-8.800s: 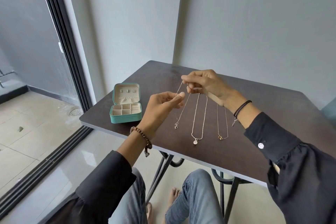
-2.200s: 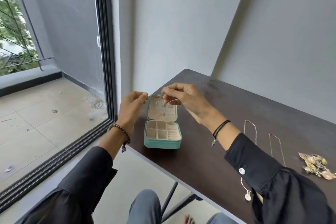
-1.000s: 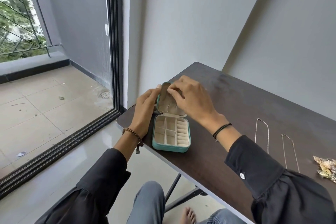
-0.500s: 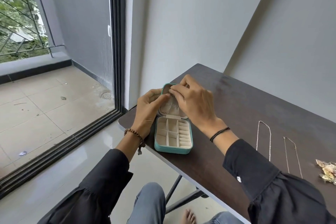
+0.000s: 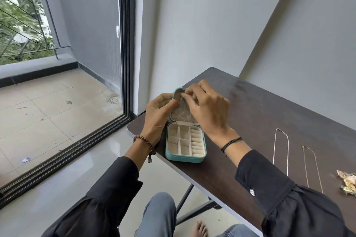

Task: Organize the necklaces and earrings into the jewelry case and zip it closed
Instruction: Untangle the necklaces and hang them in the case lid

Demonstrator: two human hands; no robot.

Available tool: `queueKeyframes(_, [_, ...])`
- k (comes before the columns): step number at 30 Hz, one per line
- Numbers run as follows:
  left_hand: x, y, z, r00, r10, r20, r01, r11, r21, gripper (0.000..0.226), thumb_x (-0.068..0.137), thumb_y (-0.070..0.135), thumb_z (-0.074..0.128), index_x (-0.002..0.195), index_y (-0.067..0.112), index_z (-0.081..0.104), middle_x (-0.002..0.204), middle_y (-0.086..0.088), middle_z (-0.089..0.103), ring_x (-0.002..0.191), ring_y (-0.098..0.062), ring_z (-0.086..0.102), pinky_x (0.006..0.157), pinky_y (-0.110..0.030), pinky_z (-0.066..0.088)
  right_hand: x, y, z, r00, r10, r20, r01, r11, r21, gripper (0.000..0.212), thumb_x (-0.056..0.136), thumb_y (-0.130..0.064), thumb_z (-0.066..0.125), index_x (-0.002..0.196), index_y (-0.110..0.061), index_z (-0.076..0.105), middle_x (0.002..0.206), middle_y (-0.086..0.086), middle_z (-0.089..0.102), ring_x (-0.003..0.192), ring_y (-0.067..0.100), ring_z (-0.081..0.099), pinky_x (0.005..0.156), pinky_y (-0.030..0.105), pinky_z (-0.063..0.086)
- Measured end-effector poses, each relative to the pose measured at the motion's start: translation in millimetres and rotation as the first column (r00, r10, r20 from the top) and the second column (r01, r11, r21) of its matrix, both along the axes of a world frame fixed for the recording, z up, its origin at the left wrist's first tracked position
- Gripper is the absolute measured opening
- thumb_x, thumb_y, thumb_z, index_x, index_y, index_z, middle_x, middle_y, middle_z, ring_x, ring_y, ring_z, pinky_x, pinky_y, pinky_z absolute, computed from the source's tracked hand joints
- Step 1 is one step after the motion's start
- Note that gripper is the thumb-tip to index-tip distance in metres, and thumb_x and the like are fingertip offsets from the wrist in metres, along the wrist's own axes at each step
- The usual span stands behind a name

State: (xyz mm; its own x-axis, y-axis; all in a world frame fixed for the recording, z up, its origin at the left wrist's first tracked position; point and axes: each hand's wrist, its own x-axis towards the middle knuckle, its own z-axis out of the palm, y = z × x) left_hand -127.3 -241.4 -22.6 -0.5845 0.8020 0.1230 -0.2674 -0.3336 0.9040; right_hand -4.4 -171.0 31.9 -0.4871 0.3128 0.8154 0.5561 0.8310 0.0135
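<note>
Left hand (image 5: 157, 115) and right hand (image 5: 209, 110) have moved onto the jewelry case (image 5: 185, 157) lid (image 5: 176, 90), the left grip bracing it and the right grip pinching the necklace (image 5: 182, 114) in; two loose necklaces (image 5: 288, 150) wait.

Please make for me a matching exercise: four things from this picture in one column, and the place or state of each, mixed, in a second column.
1. jewelry case
2. necklaces
3. earrings
4. beaded bracelet

A. heaped at the picture's right edge
B. open, near the table's left edge
C. worn below the left hand
D. stretched out flat, side by side

Pairs: 1-B, 2-D, 3-A, 4-C.
</note>
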Motion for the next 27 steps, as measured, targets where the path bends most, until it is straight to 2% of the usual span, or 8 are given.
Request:
queueKeyframes(5, [-1, 0, 0, 1.000, -0.002, 0.010, 0.002, 1.000, -0.014, 0.021, 0.092, 0.001, 0.065, 0.111, -0.003, 0.070, 0.085, -0.004, 0.076, 0.077, -0.016, 0.069, 0.072, -0.029, 0.060, 2, -5, -5, 1.000, 0.012, -0.002, -0.012, 1.000, -0.021, 0.013, 0.093, -0.031, 0.073, 0.087, -0.020, 0.068, 0.082, -0.006, 0.060, 0.060, 0.013, 0.059, 0.039, 0.026, 0.044])
queueKeyframes(10, [-1, -1, 2, 1.000, -0.019, 0.023, 0.019, 1.000, -0.014, 0.027, 0.086, 0.007, 0.066, 0.110, -0.005, 0.069, 0.083, -0.003, 0.072, 0.077, -0.019, 0.064, 0.067, -0.029, 0.057, 9, -14, -19, 1.000, -0.027, -0.008, 0.026, 0.994, -0.105, 0.007, 0.094, -0.025, 0.068, 0.088, -0.022, 0.066, 0.084, -0.006, 0.060, 0.060, 0.017, 0.061, 0.040, 0.029, 0.047])
queueKeyframes(14, [0, -2, 0, 0.999, 0.000, -0.040, -0.001, 0.999, -0.041, 0.020, 0.093, 0.001, 0.059, 0.110, -0.002, 0.069, 0.083, -0.002, 0.072, 0.077, -0.018, 0.064, 0.063, -0.026, 0.055, 16, -22, -30, 1.000, -0.024, 0.005, 0.025, 0.983, -0.183, 0.004, 0.092, -0.021, 0.067, 0.091, -0.023, 0.064, 0.085, -0.008, 0.061, 0.061, 0.018, 0.062, 0.043, 0.031, 0.049])
queueKeyframes(18, [3, -6, 1, 0.991, 0.023, -0.129, -0.030, 0.998, -0.051, 0.023, 0.097, -0.001, 0.055, 0.118, -0.001, 0.066, 0.096, -0.009, 0.076, 0.080, -0.013, 0.069, 0.068, -0.023, 0.057, 17, -28, -36, 0.999, -0.034, 0.027, 0.040, 0.963, -0.268, 0.006, 0.091, -0.023, 0.067, 0.093, -0.025, 0.062, 0.082, -0.009, 0.062, 0.064, 0.020, 0.065, 0.046, 0.034, 0.052])
queueKeyframes(21, [5, -8, 0, 0.982, 0.019, -0.185, -0.030, 0.998, -0.057, 0.028, 0.096, -0.004, 0.053, 0.120, 0.004, 0.065, 0.107, -0.018, 0.075, 0.085, -0.018, 0.069, 0.075, -0.030, 0.058, 18, -30, -37, 0.999, -0.017, 0.039, 0.029, 0.945, -0.327, 0.008, 0.092, -0.028, 0.068, 0.094, -0.026, 0.061, 0.078, -0.011, 0.061, 0.067, 0.017, 0.066, 0.049, 0.034, 0.053])
queueKeyframes(25, [4, -13, 0, 0.968, 0.016, -0.250, -0.037, 0.996, -0.079, 0.032, 0.095, -0.004, 0.052, 0.119, 0.012, 0.066, 0.110, -0.013, 0.076, 0.093, -0.021, 0.071, 0.085, -0.038, 0.058, 21, -33, -36, 0.999, -0.032, 0.028, 0.039, 0.930, -0.364, 0.008, 0.093, -0.030, 0.066, 0.094, -0.026, 0.059, 0.079, -0.011, 0.062, 0.069, 0.017, 0.066, 0.050, 0.032, 0.052])
queueKeyframes(27, [6, -18, 2, 0.962, 0.016, -0.273, -0.045, 0.994, -0.100, 0.030, 0.095, 0.000, 0.051, 0.118, 0.012, 0.068, 0.106, -0.008, 0.077, 0.092, -0.018, 0.071, 0.083, -0.036, 0.059, 24, -35, -37, 0.998, -0.050, 0.044, 0.063, 0.930, -0.362, 0.006, 0.094, -0.030, 0.063, 0.093, -0.025, 0.059, 0.081, -0.009, 0.063, 0.069, 0.019, 0.066, 0.051, 0.033, 0.052])
